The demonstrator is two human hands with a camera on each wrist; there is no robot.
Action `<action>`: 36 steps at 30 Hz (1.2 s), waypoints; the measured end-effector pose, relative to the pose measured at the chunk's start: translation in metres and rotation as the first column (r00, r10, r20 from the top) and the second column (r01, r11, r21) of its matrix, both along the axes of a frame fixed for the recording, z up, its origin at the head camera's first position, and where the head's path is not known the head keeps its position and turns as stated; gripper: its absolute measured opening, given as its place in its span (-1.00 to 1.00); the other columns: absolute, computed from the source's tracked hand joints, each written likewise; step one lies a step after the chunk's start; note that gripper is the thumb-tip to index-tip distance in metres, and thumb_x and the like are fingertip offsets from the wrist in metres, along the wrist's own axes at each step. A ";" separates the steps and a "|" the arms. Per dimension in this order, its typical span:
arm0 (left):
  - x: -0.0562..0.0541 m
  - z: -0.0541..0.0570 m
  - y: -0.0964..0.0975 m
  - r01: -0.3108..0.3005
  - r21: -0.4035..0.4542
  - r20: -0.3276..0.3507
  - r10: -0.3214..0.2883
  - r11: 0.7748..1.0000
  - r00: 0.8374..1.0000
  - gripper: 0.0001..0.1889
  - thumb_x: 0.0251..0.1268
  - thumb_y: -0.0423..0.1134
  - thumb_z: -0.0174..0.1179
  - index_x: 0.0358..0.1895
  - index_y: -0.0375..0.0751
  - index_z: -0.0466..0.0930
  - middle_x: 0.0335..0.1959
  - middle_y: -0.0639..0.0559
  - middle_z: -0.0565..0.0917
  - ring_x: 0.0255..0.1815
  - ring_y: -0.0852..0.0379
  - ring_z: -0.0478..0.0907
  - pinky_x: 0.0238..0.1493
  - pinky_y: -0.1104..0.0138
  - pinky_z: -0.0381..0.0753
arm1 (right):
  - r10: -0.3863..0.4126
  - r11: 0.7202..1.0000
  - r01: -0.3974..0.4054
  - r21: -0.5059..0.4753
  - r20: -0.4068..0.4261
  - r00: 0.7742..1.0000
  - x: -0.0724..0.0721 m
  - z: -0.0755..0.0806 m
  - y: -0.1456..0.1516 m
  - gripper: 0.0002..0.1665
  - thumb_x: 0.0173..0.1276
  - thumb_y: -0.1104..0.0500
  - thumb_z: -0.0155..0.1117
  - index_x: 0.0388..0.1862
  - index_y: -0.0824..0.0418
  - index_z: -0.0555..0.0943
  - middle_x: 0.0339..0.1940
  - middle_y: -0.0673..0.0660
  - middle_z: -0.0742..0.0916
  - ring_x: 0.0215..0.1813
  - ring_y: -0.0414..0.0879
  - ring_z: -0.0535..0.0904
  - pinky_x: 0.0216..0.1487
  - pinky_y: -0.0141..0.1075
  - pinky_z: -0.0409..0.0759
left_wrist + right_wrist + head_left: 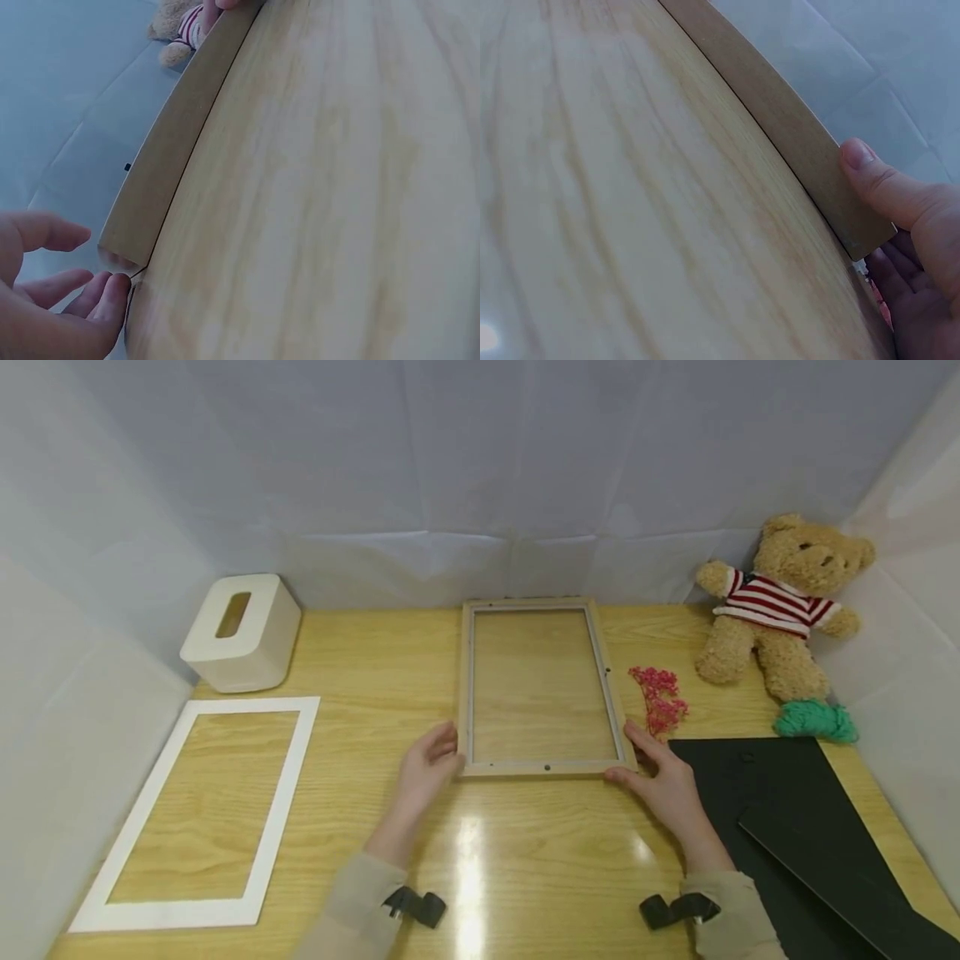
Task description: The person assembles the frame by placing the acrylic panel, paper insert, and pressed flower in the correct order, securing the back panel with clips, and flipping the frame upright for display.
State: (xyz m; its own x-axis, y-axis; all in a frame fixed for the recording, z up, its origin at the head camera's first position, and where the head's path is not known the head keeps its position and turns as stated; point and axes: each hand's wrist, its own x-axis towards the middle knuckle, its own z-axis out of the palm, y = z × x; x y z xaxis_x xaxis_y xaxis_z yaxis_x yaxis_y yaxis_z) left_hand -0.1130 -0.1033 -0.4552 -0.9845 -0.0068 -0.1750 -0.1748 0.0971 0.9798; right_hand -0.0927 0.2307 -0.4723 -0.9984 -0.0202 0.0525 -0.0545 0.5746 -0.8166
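A light wooden picture frame (536, 770) lies flat on the table, its inner lip and small dark fasteners facing up. At its near right corner my right hand (667, 781) grips it, the thumb (860, 155) on the front edge and the fingers round the side. My left hand (429, 768) is at the near left corner, slightly blurred in the head view. In the left wrist view its fingers are loosely bent beside the corner, index finger (56, 231) apart from the wood; whether the thumb touches the frame is hard to tell.
A white mat border (180, 913) lies left, below a white tissue box (258, 635). Pink dried flowers (660, 697), a teddy bear (780, 602) and a green yarn bundle (816, 722) are right. A black backing board (757, 768) with a stand flap lies near my right arm.
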 end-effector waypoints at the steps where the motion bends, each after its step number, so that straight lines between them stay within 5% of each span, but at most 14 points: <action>1: 0.001 0.000 -0.001 -0.020 0.012 0.007 0.020 1.000 1.000 -0.40 0.17 -0.49 0.17 0.34 -0.33 0.31 0.20 -0.26 0.48 0.20 -0.14 0.44 0.18 0.17 0.48 | 0.001 1.000 -0.001 0.000 0.001 1.000 0.000 0.000 0.000 -0.05 0.08 -0.01 0.48 0.43 0.17 0.31 0.41 0.21 0.38 0.28 0.17 0.41 0.19 -0.01 0.44; 7: 0.008 0.007 -0.029 -0.095 0.020 0.012 0.095 0.995 0.995 -0.52 0.25 -0.50 0.13 0.26 -0.33 0.40 0.13 -0.25 0.51 0.09 -0.04 0.49 0.08 0.39 0.53 | 0.002 1.000 -0.002 0.010 -0.006 1.000 0.000 0.000 0.000 -0.07 0.10 0.00 0.47 0.43 0.17 0.31 0.41 0.21 0.38 0.31 0.16 0.38 0.21 -0.02 0.42; 17: 0.023 0.035 -0.104 -0.218 -0.161 0.008 0.222 0.963 0.975 -0.61 0.33 -0.37 0.13 0.22 -0.33 0.43 0.06 -0.11 0.54 -0.08 0.28 0.49 -0.03 0.50 0.48 | -0.010 1.000 0.010 0.023 -0.010 1.000 0.002 0.001 -0.001 -0.09 0.11 -0.02 0.46 0.42 0.16 0.33 0.41 0.19 0.39 0.29 0.14 0.40 0.19 -0.10 0.44; 24: 0.024 0.036 -0.149 -0.355 -0.199 -0.038 0.355 0.913 0.934 -0.59 0.28 -0.43 0.16 0.20 -0.39 0.44 -0.19 0.20 0.60 -0.18 0.31 0.49 -0.18 0.59 0.49 | 0.000 1.000 0.001 0.019 -0.039 0.999 0.003 0.001 -0.001 -0.11 0.11 0.02 0.47 0.41 0.18 0.35 0.40 0.19 0.40 0.29 0.13 0.40 0.03 -0.75 0.27; 30: 0.031 0.035 -0.179 -0.287 -0.297 -0.015 0.296 0.911 0.955 -0.50 0.32 -0.33 0.15 0.30 -0.38 0.33 -0.10 0.22 0.57 -0.15 0.43 0.44 -0.16 0.62 0.48 | 0.004 1.000 -0.003 0.018 -0.055 0.998 0.003 0.001 -0.002 -0.11 0.10 0.04 0.48 0.40 0.20 0.35 0.39 0.20 0.41 0.29 0.12 0.40 0.01 -0.79 0.25; 36: 0.040 0.039 -0.192 -0.185 -0.393 0.014 0.208 0.900 0.978 -0.42 0.36 -0.24 0.14 0.37 -0.39 0.23 0.15 -0.17 0.49 -0.02 0.30 0.45 -0.16 0.63 0.47 | 0.003 1.000 -0.001 0.027 -0.054 0.999 0.003 0.002 -0.001 -0.09 0.10 0.02 0.48 0.41 0.18 0.35 0.39 0.18 0.41 0.32 0.12 0.38 0.03 -0.78 0.26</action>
State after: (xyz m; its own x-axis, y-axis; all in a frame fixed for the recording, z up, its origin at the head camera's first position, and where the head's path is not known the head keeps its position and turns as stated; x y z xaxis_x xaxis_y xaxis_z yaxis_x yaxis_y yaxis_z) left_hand -0.0733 -0.2956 -0.4167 -0.9452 -0.2774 -0.1720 -0.2814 0.4256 0.8600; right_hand -0.0899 0.2302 -0.4700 -0.9941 -0.0245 0.1058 -0.0995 0.5960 -0.7968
